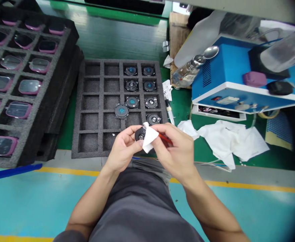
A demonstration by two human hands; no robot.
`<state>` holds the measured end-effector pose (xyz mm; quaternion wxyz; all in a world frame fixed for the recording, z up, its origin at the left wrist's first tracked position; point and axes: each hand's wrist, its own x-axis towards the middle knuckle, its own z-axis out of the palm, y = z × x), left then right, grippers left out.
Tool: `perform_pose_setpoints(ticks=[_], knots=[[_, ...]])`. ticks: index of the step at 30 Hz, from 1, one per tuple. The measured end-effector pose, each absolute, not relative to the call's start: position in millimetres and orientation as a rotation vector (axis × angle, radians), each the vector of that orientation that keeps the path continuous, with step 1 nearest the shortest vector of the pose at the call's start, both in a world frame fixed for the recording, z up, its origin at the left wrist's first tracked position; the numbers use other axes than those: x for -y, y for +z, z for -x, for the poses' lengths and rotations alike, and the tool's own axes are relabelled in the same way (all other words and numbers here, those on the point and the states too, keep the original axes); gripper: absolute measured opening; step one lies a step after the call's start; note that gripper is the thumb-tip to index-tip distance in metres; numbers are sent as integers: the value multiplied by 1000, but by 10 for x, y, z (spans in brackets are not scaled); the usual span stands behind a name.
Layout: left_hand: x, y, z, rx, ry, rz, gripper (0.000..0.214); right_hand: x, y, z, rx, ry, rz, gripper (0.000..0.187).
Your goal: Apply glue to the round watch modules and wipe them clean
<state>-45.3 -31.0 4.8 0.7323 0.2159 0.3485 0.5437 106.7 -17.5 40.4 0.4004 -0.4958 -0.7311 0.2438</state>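
Between thumb and fingers, my left hand [124,146] grips a round black watch case [139,134] by its edge. My right hand [175,148] pinches a white wipe [150,137], which lies against the watch case and covers part of it. A thin red tool [165,138] also sticks out of my right hand; its tip is hidden. Just beyond my hands is a dark foam tray [100,117] with several round watch cases in its right-hand compartments. One watch case [121,111] rests tilted across a divider, beside another watch case [132,102].
Stacked foam trays [61,67] with pink-edged square watch cases stand at the left. On the right are a blue machine [220,74], a glass bottle [187,74] with a metal top, a syringe [169,112] and crumpled white cloths [228,141]. The bench edge runs just below my hands.
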Motion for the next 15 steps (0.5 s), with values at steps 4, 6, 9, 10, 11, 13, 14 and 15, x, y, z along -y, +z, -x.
perform_pose_setpoints(ticks=[4, 6, 9, 10, 11, 13, 14, 15], knots=[[292, 35, 515, -680, 1107, -473, 37, 21, 354, -1067, 1838, 485, 1296, 10], [289, 34, 550, -597, 1059, -423, 37, -20, 311, -1135, 1753, 462, 1361, 12], [294, 34, 586, -506, 1050, -327, 41, -5, 244, -1224, 1605, 635, 1384, 15], [297, 35, 592, -493, 1052, -300, 42, 18, 228, -1236, 1573, 698, 1365, 16], [300, 35, 596, -484, 1053, -278, 42, 45, 217, -1237, 1552, 748, 1337, 16], [306, 37, 600, -474, 1058, -241, 42, 99, 210, -1214, 1528, 818, 1293, 14], [309, 38, 602, -471, 1059, -227, 41, 121, 213, -1195, 1523, 840, 1280, 13], [311, 38, 604, -469, 1058, -214, 41, 138, 218, -1176, 1521, 855, 1274, 13]])
